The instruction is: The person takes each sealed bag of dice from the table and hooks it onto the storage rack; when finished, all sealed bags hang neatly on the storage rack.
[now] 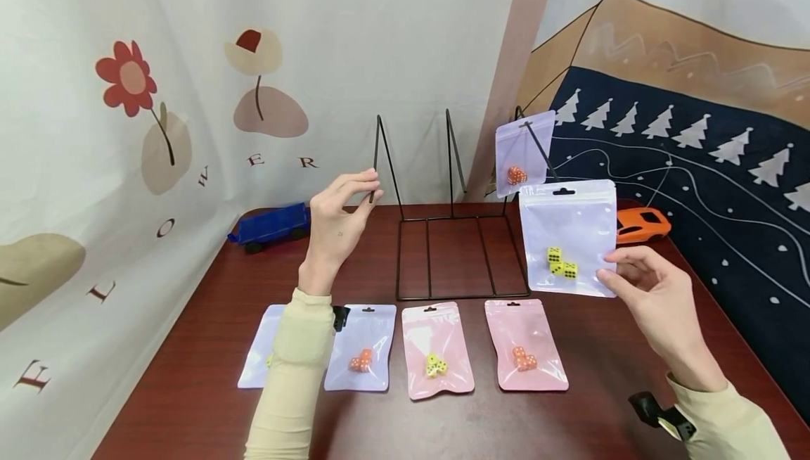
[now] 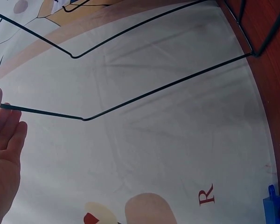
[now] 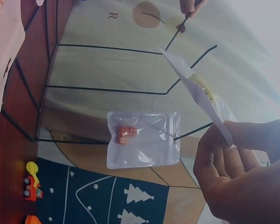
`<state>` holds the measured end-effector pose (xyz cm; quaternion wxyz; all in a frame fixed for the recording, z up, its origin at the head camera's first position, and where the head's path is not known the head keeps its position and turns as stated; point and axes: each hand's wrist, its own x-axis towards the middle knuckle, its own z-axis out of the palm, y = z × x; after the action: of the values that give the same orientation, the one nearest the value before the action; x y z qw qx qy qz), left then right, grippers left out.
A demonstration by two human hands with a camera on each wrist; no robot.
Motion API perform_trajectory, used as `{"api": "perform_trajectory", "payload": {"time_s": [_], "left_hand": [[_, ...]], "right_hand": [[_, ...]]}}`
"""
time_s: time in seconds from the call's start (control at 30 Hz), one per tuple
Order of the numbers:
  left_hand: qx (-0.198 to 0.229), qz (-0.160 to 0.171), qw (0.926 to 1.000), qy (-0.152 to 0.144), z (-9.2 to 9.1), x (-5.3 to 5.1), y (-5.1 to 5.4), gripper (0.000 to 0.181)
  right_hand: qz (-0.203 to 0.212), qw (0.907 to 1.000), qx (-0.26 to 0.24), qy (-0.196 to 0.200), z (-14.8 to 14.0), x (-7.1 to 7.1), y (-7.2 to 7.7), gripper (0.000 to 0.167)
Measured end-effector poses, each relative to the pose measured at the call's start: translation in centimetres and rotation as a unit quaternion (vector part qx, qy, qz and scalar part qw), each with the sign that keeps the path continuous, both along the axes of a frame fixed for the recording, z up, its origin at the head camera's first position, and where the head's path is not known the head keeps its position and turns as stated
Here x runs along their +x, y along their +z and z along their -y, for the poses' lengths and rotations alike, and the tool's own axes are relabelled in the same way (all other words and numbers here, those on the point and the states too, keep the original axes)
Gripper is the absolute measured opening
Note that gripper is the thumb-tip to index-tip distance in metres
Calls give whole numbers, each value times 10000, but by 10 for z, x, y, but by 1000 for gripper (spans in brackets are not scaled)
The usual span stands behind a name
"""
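Note:
A black wire rack [image 1: 462, 298] stands on the table, with three arms slanting upward. My left hand [image 1: 342, 217] pinches the tip of its left arm between thumb and fingers, also seen in the left wrist view, where the hand [image 2: 4, 154] is at the left edge. My right hand [image 1: 661, 298] holds a lilac bag with yellow dice [image 1: 585, 228] by its lower right edge, in front of the rack's right arm. In the right wrist view this bag [image 3: 198, 95] is seen nearly edge-on. Another lilac bag with orange dice [image 1: 534, 143] hangs on the right arm.
Lying in front of the rack are a lilac bag [image 1: 256, 354] partly behind the left sleeve, a lilac bag with orange dice [image 1: 373, 333], a pink one with yellow dice [image 1: 433, 330] and a pink one with orange dice [image 1: 525, 326]. Behind are a blue toy vehicle [image 1: 272, 226] and an orange car [image 1: 642, 224].

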<state>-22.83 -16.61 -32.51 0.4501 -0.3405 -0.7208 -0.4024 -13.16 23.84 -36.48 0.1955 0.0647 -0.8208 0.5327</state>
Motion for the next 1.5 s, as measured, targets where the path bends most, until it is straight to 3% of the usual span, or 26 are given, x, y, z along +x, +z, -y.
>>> {"api": "perform_trajectory", "payload": {"time_s": [0.47, 0.87, 1.1, 1.5], "left_hand": [[64, 1, 10000, 13, 1, 3, -2, 15], [85, 22, 10000, 23, 2, 3, -1, 16], [40, -8, 10000, 18, 3, 3, -1, 18], [16, -14, 10000, 76, 4, 6, 1, 18]], "right_hand": [[86, 9996, -239, 128, 10, -12, 3, 22], [241, 9933, -1097, 275, 19, -28, 1, 22], [354, 9936, -1049, 215, 24, -35, 4, 20], [579, 9864, -1475, 441, 33, -57, 9, 18]]}}
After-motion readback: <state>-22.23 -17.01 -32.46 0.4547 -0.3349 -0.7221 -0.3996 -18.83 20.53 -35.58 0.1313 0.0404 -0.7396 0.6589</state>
